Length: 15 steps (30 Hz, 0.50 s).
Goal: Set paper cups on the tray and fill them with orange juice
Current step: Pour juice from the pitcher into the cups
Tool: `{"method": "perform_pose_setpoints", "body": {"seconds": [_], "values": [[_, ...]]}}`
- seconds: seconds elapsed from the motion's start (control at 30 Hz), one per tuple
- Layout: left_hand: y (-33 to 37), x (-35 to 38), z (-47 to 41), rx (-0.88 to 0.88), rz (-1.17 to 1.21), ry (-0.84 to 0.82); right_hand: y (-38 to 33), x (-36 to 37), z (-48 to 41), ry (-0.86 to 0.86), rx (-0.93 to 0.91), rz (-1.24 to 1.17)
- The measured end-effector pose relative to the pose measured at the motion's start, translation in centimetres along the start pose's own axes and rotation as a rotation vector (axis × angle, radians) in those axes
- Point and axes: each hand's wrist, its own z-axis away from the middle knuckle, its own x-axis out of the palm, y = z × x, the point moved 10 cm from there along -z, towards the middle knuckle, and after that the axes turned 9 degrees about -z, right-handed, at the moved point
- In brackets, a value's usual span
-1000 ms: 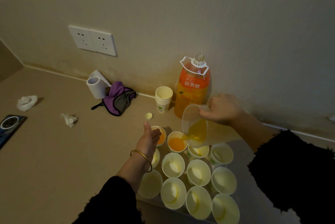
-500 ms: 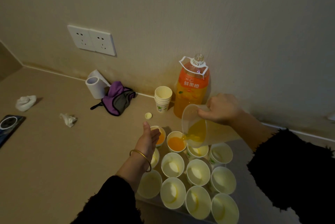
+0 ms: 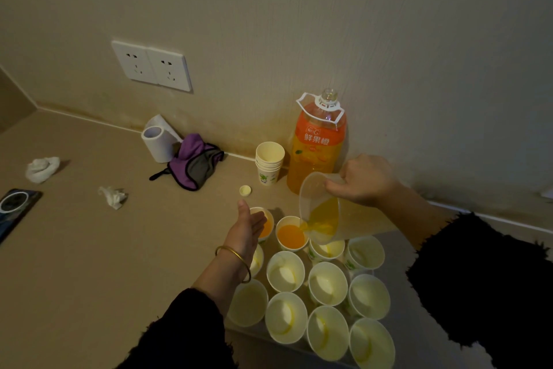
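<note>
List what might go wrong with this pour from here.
1. The cup under the jug already looks well filled; more pouring may overflow it.
2. The left hand hovers at the other filled cup; a nudge could tip it.
3. The uncapped bottle stands just behind the right hand holding the jug; drawing back might knock it.

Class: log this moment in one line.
pouring | right hand grips jug tilted over second cup | left hand open beside first cup

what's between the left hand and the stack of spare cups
A small yellow bottle cap lies between the left hand and the cup stack, shown in the head view.
</note>
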Motion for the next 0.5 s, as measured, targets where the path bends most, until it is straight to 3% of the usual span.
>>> {"method": "perform_pose_setpoints", "body": {"seconds": [0.5], "values": [[-0.11, 0.71, -0.25, 0.004, -0.011, -0.024, 0.48, -0.43, 0.45, -0.006, 0.033, -0.093]]}}
